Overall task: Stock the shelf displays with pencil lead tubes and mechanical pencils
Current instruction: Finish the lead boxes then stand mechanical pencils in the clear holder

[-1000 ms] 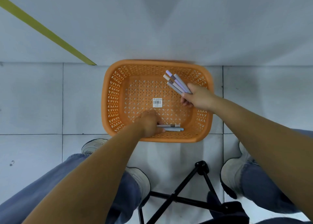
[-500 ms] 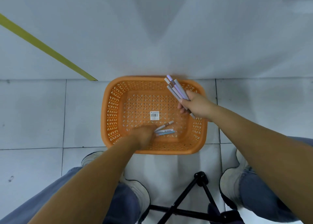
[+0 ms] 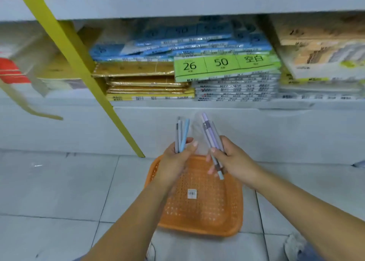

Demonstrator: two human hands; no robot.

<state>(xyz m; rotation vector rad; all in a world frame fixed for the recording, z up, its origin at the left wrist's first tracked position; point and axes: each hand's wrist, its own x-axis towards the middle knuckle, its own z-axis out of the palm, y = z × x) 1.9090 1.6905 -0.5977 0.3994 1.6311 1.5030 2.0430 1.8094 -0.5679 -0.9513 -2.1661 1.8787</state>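
Observation:
My left hand (image 3: pixel 178 158) grips a small bunch of grey and light-blue mechanical pencils (image 3: pixel 181 134), held upright. My right hand (image 3: pixel 235 158) grips a second bunch of purple and grey mechanical pencils (image 3: pixel 210 136), tilted to the left with tips pointing down. Both hands hover close together above the orange plastic basket (image 3: pixel 197 225) on the floor. The basket's inside shows only a barcode sticker (image 3: pixel 192 193); my arms hide part of it.
A white low shelf (image 3: pixel 197 104) ahead holds stacks of blue, gold, green and grey paper packs (image 3: pixel 227 69). A yellow slanted strut (image 3: pixel 79 63) runs down to the tiled floor (image 3: pixel 59 191) left of the basket. My shoes show at the bottom.
My left hand picked the last pencils out of the basket and rose with them. My right hand lifted its bunch too. My head tilted up, bringing the shelf into view.

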